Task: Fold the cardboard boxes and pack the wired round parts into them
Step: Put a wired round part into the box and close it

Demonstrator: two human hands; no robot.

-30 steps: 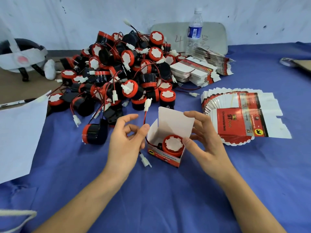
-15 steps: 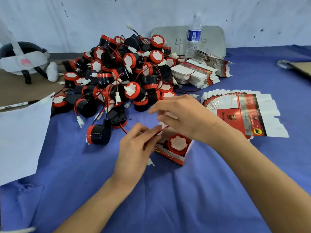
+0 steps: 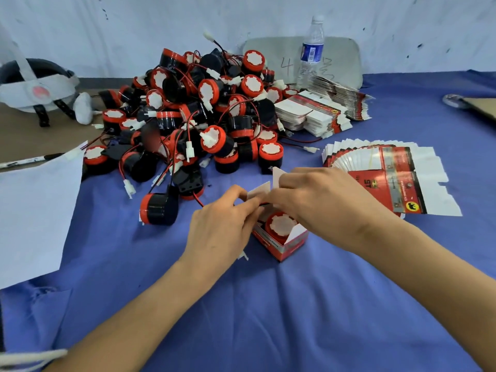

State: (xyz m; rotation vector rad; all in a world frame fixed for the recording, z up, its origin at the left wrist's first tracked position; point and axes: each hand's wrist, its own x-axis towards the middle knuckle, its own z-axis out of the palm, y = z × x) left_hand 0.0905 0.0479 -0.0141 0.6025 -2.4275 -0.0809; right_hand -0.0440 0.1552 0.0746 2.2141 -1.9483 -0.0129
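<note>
Right hand (image 3: 316, 200) drawn back beside left hand (image 3: 222, 226), both pinched on box flaps (image 3: 259, 190) above the wired round part (image 3: 281, 225).

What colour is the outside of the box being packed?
The box is red outside and white inside; seen best in the head view.

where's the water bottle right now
In the head view the water bottle stands at the back, right of centre, in front of the grey board, just behind the stacked flat boxes.
</note>
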